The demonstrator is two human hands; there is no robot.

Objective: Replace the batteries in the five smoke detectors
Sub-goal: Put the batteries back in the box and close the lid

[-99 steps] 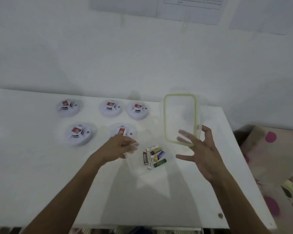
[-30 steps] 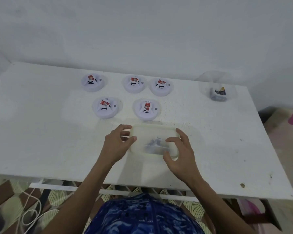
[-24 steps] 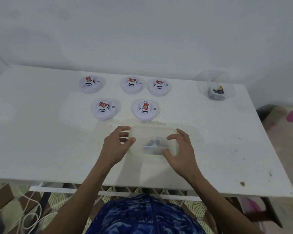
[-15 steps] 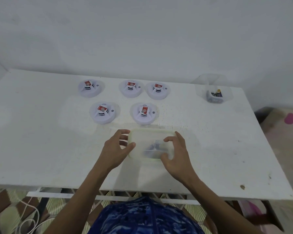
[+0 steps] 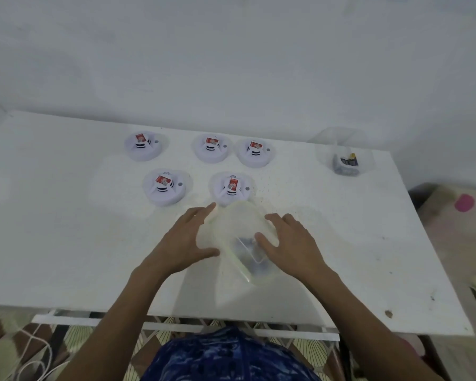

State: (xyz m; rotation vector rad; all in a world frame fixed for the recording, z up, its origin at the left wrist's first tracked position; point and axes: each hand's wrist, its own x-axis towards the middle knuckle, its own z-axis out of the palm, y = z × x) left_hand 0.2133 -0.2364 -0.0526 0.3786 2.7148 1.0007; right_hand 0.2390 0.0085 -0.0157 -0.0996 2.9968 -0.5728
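Your left hand (image 5: 188, 244) lies nearly flat, with straight fingers pressed against the left side of the storage box (image 5: 239, 226). Your right hand (image 5: 291, 244) grips the right side of the box, with the thumb on top and the fingers bent round the edge. The box is of cloudy, soft-looking plastic with rounded corners and a pale yellow-green rim. It sits low in the middle of the frame and looks turned and tilted. Through its wall the batteries (image 5: 249, 244) are only a dark blur, so I cannot count them, and I cannot tell whether the lid is seated.

The five smoke detectors (image 5: 164, 187) are round discs of smooth white plastic, each with a raised centre and a red label. Three stand in a row in the upper middle and two are below them. The rim of the box covers the near edge of the lower right detector (image 5: 231, 188).

At the upper right, a clear tub (image 5: 344, 141) holds some dark cells (image 5: 346, 162) that are too small to make out. The white table (image 5: 66, 229) is matt and speckled with dark marks. The bottom edge of the frame cuts off your blue patterned clothing (image 5: 228, 356).
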